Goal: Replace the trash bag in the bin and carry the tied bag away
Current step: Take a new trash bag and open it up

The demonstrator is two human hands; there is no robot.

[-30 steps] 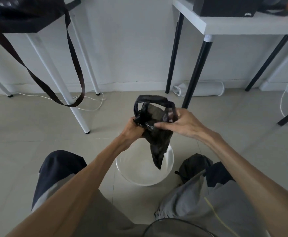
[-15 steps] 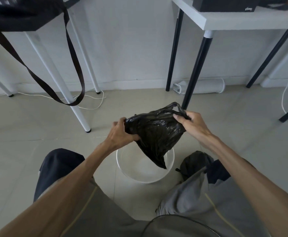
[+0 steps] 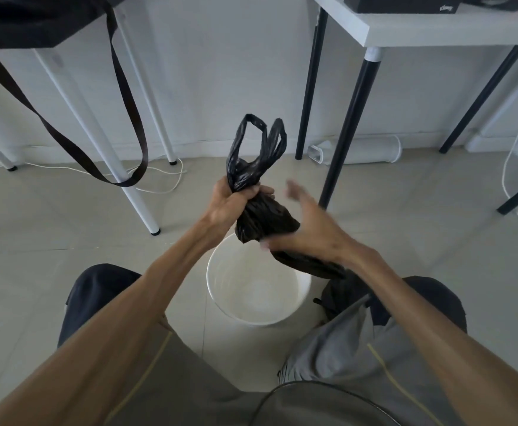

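My left hand (image 3: 230, 201) is closed around the neck of a bunched black trash bag (image 3: 263, 219), whose two handle loops stick up above the fist. Blurred and with its fingers spread, my right hand (image 3: 310, 232) lies over the bag's lower part, and the bag's tail runs out under the wrist. Below them on the floor stands a round white bin (image 3: 211, 287) with nothing in it. Just right of the bin, partly hidden by my knee, a second dark bag (image 3: 334, 299) sits on the tiles.
A white table leg (image 3: 134, 198) and a hanging black strap (image 3: 122, 87) are at the left. At the right rise black table legs (image 3: 349, 118). A white cylinder (image 3: 362, 150) lies by the wall, and white cables (image 3: 159, 179) trail on the floor.
The bag was spread between both hands. Now my left hand has bunched its neck in a fist, and my right hand has let go of the edge and moved down along the bag.
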